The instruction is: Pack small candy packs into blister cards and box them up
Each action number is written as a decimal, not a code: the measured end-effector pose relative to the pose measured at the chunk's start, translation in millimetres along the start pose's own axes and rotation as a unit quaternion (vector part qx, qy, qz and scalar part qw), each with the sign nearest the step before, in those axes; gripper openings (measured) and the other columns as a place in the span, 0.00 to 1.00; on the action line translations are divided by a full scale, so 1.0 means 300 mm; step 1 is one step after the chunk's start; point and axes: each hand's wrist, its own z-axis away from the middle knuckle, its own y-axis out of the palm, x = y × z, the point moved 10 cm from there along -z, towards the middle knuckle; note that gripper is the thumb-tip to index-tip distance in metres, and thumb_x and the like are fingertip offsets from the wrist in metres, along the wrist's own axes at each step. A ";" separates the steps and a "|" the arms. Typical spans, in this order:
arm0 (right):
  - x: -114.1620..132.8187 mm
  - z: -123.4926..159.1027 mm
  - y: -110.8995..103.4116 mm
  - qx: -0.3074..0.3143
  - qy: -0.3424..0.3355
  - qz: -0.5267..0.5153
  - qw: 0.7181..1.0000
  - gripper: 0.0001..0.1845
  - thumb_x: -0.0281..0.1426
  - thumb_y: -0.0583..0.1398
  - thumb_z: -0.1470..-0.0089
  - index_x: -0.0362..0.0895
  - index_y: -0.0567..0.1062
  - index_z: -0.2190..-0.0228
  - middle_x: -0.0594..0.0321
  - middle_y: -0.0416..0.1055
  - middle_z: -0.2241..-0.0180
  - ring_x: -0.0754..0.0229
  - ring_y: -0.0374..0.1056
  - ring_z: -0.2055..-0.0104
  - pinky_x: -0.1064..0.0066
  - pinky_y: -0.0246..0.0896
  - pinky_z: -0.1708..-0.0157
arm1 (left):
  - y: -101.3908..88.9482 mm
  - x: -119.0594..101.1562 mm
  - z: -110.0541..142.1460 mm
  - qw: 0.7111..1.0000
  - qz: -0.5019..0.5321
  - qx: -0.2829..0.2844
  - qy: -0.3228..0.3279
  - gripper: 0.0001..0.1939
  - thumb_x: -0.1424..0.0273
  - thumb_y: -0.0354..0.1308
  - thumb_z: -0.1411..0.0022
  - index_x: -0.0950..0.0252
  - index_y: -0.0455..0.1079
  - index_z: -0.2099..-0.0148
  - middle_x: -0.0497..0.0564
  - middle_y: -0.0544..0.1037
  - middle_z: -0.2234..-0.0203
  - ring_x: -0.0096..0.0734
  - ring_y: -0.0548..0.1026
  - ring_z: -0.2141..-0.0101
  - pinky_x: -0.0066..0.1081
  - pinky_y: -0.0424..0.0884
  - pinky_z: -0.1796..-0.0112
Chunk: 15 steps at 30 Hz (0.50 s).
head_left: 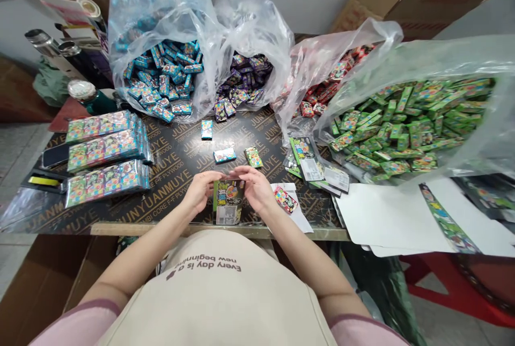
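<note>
Near the table's front edge, a flat green-and-black printed packet (228, 204) is between my hands. My left hand (202, 190) has its fingers closed at the packet's top left corner. The fingers of my right hand (257, 189) are closed at its top right corner. Just beyond my fingertips lie a small blue box (224, 155) and a small green box (253, 157). Another blue box (206, 130) sits farther back. Beside my right wrist, a pink-red box (285, 199) rests on a white sheet (300, 217).
Clear plastic bags hold blue boxes (164, 80), purple boxes (245, 75), red boxes (322, 91) and green boxes (406, 120) along the back. Filled packs (107, 182) are stacked at left. Flat printed packets (308, 158) and white card sheets (382, 217) lie at right.
</note>
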 end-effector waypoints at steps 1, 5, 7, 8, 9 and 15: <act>0.020 0.004 -0.016 -0.011 -0.030 0.036 0.999 0.09 0.34 0.61 0.53 0.45 0.79 0.68 0.59 0.79 0.66 0.53 0.75 0.63 0.58 0.70 0.59 | -0.001 -0.030 0.001 1.000 -0.017 0.004 0.023 0.10 0.67 0.67 0.56 0.66 0.77 0.70 0.52 0.80 0.72 0.32 0.75 0.71 0.31 0.69 0.68; 0.137 0.058 -0.021 -0.002 -0.191 0.189 0.963 0.08 0.34 0.63 0.50 0.50 0.81 0.66 0.62 0.79 0.61 0.53 0.75 0.59 0.57 0.69 0.54 | 0.011 -0.196 0.066 0.965 -0.172 -0.005 0.199 0.07 0.67 0.67 0.53 0.63 0.79 0.69 0.52 0.80 0.70 0.35 0.76 0.67 0.35 0.70 0.60; 0.164 0.082 -0.007 0.029 -0.225 0.215 0.950 0.08 0.34 0.63 0.50 0.51 0.81 0.66 0.62 0.78 0.60 0.53 0.75 0.57 0.57 0.68 0.51 | 0.040 -0.232 0.096 0.941 -0.241 0.014 0.237 0.06 0.66 0.66 0.51 0.62 0.79 0.70 0.53 0.80 0.70 0.37 0.76 0.67 0.36 0.70 0.59; 0.167 0.084 -0.009 0.033 -0.219 0.214 0.951 0.07 0.34 0.63 0.50 0.51 0.82 0.67 0.62 0.78 0.61 0.53 0.75 0.58 0.57 0.69 0.52 | 0.050 -0.238 0.100 0.936 -0.258 0.026 0.239 0.06 0.66 0.66 0.51 0.62 0.80 0.70 0.54 0.81 0.70 0.38 0.76 0.68 0.36 0.70 0.60; 0.165 0.079 -0.017 0.028 -0.200 0.209 0.957 0.07 0.34 0.63 0.50 0.50 0.82 0.67 0.62 0.79 0.62 0.53 0.75 0.59 0.57 0.69 0.53 | 0.055 -0.240 0.098 0.935 -0.266 0.037 0.233 0.07 0.66 0.67 0.52 0.63 0.80 0.70 0.54 0.81 0.71 0.38 0.76 0.68 0.36 0.71 0.61; 0.128 0.034 -0.010 0.040 -0.071 0.148 0.986 0.10 0.37 0.67 0.56 0.44 0.82 0.71 0.61 0.78 0.75 0.60 0.71 0.77 0.67 0.69 0.72 | 0.071 -0.232 0.048 0.940 -0.278 0.081 0.179 0.08 0.67 0.67 0.54 0.67 0.78 0.71 0.52 0.80 0.77 0.34 0.76 0.75 0.32 0.73 0.69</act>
